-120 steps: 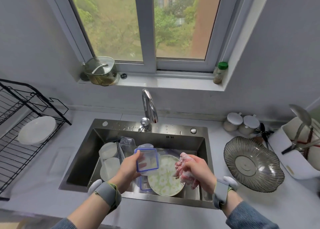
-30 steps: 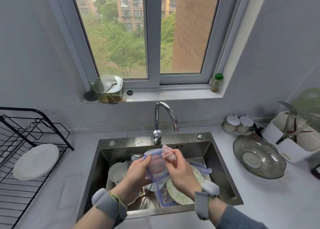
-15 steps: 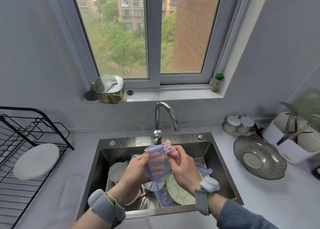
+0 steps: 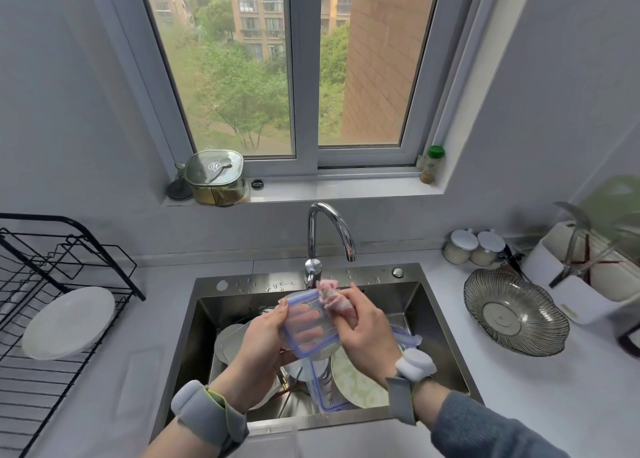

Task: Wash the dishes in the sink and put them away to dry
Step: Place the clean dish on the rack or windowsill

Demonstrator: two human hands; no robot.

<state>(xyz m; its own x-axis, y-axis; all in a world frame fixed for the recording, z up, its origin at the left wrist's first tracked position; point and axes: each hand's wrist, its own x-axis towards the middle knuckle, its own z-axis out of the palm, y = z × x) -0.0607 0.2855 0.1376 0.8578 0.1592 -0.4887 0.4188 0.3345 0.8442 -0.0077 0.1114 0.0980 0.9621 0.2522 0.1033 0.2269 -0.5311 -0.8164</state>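
while left hand [image 4: 266, 336] holds clear lid [image 4: 308, 322], right hand [image 4: 367, 329] grips pink cloth [image 4: 334, 300] over sink [image 4: 429, 322].

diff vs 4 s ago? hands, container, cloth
The left hand raised the clear blue-rimmed plastic container toward the tap. The right hand, gripping the pink cloth, moved from beside it onto its rim. Both grips unchanged; white plate still in rack.

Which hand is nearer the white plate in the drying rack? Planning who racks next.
Left. The left hand holds the clear lid toward the white plate; the right hand is beyond it.
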